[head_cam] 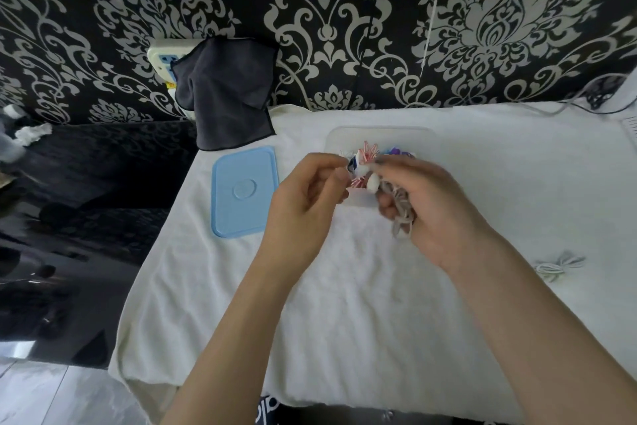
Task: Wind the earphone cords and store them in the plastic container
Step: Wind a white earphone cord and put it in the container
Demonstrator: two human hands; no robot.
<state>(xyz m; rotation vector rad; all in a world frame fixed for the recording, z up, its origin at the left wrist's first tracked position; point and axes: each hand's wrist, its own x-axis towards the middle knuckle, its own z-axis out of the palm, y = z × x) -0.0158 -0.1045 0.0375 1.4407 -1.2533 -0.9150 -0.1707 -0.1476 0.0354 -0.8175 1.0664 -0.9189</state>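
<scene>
My right hand point(427, 207) holds a coil of grey-white earphone cord point(401, 214) looped round its fingers, just in front of the clear plastic container point(379, 137). My left hand point(310, 197) pinches the white earbud end point(365, 176) of that cord between fingertips. Both hands hover above the container's near edge. Inside the container lie wound cords, one red-and-white point(367, 154) and one blue-purple point(396, 150). Another wound white earphone cord point(558, 266) lies on the towel at the right.
The container's light blue lid point(244, 192) lies flat on the white towel point(344, 304) to the left. A dark grey cloth point(224, 94) hangs over a white power strip point(165, 59) at the back. The table's left edge drops to a dark floor.
</scene>
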